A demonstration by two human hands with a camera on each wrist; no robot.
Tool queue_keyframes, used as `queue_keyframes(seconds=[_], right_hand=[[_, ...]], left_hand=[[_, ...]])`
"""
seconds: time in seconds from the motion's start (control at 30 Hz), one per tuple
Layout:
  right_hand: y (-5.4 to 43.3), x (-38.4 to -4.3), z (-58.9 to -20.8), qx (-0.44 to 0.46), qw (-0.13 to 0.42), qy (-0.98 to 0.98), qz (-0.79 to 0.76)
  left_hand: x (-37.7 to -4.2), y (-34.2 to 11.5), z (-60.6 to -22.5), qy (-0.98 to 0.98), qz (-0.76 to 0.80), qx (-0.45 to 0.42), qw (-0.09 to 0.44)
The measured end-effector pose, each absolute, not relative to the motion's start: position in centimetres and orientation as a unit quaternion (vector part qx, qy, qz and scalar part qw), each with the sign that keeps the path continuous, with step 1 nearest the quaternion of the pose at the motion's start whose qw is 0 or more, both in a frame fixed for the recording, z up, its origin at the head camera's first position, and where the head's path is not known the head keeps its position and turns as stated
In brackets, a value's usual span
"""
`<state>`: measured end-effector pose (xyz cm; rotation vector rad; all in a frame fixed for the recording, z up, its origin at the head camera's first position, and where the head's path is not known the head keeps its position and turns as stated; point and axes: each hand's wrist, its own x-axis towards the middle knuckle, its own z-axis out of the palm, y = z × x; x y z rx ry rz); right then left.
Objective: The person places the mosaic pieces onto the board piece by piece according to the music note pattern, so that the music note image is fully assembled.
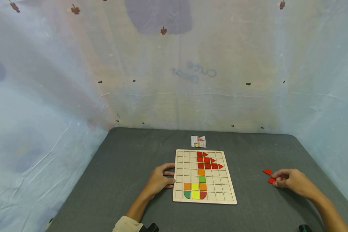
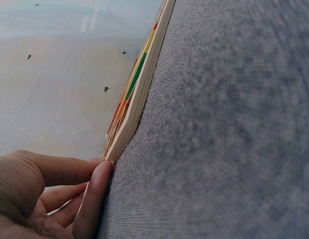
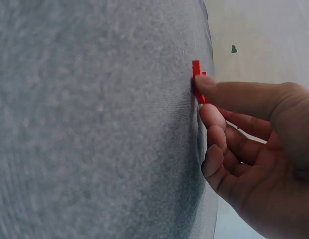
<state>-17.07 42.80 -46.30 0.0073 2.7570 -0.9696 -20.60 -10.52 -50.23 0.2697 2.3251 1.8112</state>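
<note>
A pale wooden grid board [image 1: 233, 201] lies on the dark grey table, with red, orange, yellow and green tiles set in some squares. My left hand [image 1: 158, 180] holds its left edge; in the left wrist view, thumb and a finger pinch the board's rim [image 2: 125, 130]. Far to the right of the board, my right hand [image 1: 295, 183] pinches a small flat red piece [image 1: 271, 181] at the tabletop. In the right wrist view the thumb presses on that red piece [image 3: 196, 68], hiding part of it. Another red piece [image 1: 267, 171] lies just beyond the fingertips.
Behind the board lies a small printed card [image 1: 193, 141] with a coloured grid pattern. The grey tabletop [image 1: 127, 158] meets a pale patterned sheet [image 1: 174, 109] at the back, and similar sheeting hangs along both sides.
</note>
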Motion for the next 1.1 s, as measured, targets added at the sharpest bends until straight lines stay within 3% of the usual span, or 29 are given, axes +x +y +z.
queue_keyframes(seconds=[0.63,1.1], right_hand=[[42.5,-16.8,-46.3,-0.038,0.092,0.948,-0.302],[39.3,-17.0,-46.2,-0.044,0.060,0.950,-0.305]], left_hand=[[-20.3,-10.4,-50.1,0.775,0.619,0.091,0.088],[-20.4,-10.4,-50.0,0.776,0.617,0.091,0.094]])
